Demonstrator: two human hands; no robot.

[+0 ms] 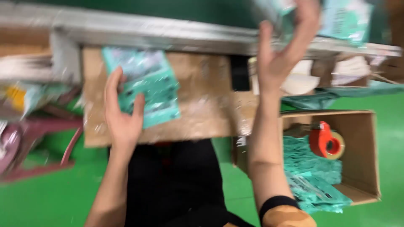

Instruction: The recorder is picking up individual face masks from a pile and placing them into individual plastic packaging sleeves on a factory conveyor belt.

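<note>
The picture is blurred by motion. My left hand (122, 111) rests on a teal plastic packet (147, 86) that lies on a brown cardboard work surface (202, 105), fingers and thumb on its left edge. My right hand (280, 46) is raised toward the far side, fingers curled against another teal packet (277, 12) near a grey metal rail (168, 31). More teal packets (345, 19) sit beyond the rail at the upper right.
An open cardboard box (362, 159) at the right holds several teal packets (311, 176) and a red tape dispenser (326, 141). A dark red stool or frame (38, 143) stands at the left on the green floor (42, 197). White stacked items (303, 82) lie under the rail.
</note>
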